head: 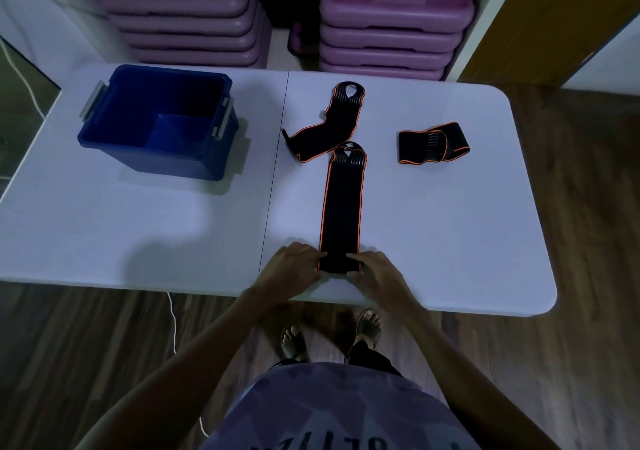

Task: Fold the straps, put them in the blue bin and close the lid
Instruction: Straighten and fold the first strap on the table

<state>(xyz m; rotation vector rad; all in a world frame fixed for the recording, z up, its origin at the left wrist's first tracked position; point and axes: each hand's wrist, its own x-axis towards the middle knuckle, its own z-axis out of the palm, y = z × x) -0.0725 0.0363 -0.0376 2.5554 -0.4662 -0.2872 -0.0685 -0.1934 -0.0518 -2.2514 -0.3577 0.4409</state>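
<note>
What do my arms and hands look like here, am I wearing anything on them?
Both arms are bare from the hands up to the picture's lower edge: no sleeves show. The left hand and right hand have no gloves, and no rings, watch or bands are visible, though the light is dim.

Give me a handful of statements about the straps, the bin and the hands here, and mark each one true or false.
1. Both hands, left hand and right hand, hold the near end of the long strap. True.
2. The blue bin already holds a strap. False: it looks empty.
3. The lid is on the bin. False: the bin is open, and no lid is in view.
4. The folded strap lies right of the bent strap. True.
</note>
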